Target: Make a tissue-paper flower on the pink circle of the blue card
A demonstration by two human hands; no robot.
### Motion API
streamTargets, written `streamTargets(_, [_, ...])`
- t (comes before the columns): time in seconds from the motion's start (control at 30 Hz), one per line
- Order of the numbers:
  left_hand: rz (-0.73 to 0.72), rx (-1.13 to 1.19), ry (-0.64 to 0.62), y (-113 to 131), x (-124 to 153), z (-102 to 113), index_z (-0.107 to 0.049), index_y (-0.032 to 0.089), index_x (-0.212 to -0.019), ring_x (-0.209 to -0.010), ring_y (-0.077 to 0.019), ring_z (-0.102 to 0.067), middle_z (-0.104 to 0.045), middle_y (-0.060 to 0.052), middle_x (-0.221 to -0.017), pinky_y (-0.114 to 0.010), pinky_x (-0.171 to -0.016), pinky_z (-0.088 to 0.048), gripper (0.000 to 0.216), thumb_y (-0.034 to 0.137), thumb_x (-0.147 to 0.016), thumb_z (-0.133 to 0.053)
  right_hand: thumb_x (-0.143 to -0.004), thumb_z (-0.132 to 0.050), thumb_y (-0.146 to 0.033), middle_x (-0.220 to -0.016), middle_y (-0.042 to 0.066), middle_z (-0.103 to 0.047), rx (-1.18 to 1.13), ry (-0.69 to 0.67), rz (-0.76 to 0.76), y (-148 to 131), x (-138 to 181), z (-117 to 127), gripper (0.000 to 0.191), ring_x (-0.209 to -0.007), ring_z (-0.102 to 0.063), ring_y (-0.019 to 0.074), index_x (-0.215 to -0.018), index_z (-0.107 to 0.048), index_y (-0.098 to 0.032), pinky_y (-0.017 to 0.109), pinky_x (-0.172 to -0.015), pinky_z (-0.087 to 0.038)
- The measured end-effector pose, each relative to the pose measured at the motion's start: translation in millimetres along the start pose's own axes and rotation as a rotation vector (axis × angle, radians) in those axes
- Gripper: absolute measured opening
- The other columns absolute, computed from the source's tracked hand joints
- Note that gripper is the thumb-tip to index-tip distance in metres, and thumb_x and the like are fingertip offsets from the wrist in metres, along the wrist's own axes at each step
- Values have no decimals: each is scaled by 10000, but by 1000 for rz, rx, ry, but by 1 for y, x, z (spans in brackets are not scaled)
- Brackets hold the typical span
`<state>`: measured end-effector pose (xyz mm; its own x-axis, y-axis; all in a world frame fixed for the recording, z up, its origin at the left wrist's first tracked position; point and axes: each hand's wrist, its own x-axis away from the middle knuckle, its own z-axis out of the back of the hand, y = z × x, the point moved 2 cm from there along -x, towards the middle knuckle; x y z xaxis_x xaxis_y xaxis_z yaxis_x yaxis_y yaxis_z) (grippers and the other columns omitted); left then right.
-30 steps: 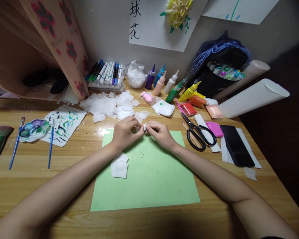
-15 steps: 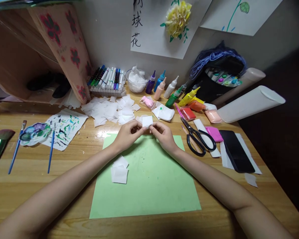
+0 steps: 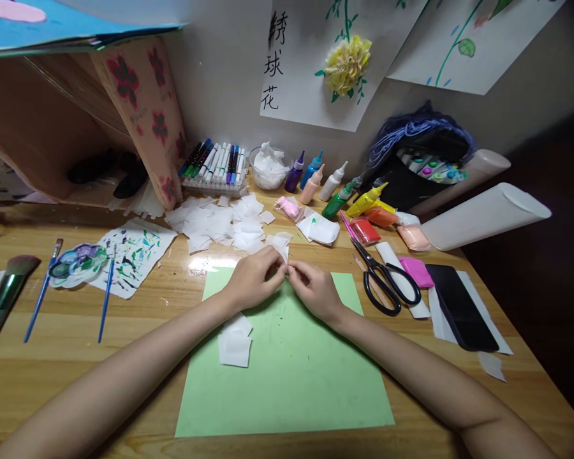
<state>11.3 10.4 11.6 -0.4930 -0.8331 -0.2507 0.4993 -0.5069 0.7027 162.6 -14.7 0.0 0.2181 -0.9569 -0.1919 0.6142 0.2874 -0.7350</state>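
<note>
Over the far edge of a green paper sheet (image 3: 287, 382), my left hand (image 3: 256, 278) and my right hand (image 3: 317, 290) meet with their fingertips almost together. Both pinch a small white paper square (image 3: 284, 253), seen nearly edge-on and partly hidden by the left fingers. Its exact fold cannot be made out. Near my left wrist, a few white paper squares (image 3: 235, 350) lie on the green sheet. Just beyond my left hand spreads a loose heap of white paper squares (image 3: 203, 220) on the wooden table.
Scissors (image 3: 385, 277), a phone (image 3: 459, 309) and wrapped clay (image 3: 365, 231) lie to the right. Paint bottles (image 3: 310, 185), a bowl of white paper (image 3: 269, 167) and markers (image 3: 217, 162) line the back. Left are brushes (image 3: 106, 296) and a paint palette (image 3: 79, 264).
The white square, earlier facing me flat between both hands, has turned nearly edge-on. My fingertips have come closer together. The whole view has shifted slightly, with the scene lower in the frame.
</note>
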Motion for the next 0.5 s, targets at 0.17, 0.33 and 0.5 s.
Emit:
streamTargets(0.17, [27,-25,9,-1,0,0,-515,186,-759,-652,-121,-497,-557,-3,-745,-245,-578,-374,159,251,-866,-416,-914,-359,-302,-558,-15,-453,-72,-79,4,-1,-1,0,327,-528,-399,118,-658,-518,-175,247,-535,-292])
streamTargets(0.33, [69,17,55,-2,0,-1,-529,184,-771,-615,-104,-496,-563,10,-721,-225,-540,-365,99,277,-804,-520,-922,-340,-360,-530,-41,-346,-188,-119,-25,2,-1,2,354,-508,-331,101,-631,-433,-181,241,-513,-257])
streamTargets(0.5, [81,79,88,-4,-1,-1,-552,175,-801,-574,-86,-467,-547,13,-703,-212,-524,-364,68,240,-781,-542,-912,-362,-398,-541,-39,-352,-307,-137,-75,3,-3,2,361,-514,-318,99,-645,-460,-175,237,-503,-253])
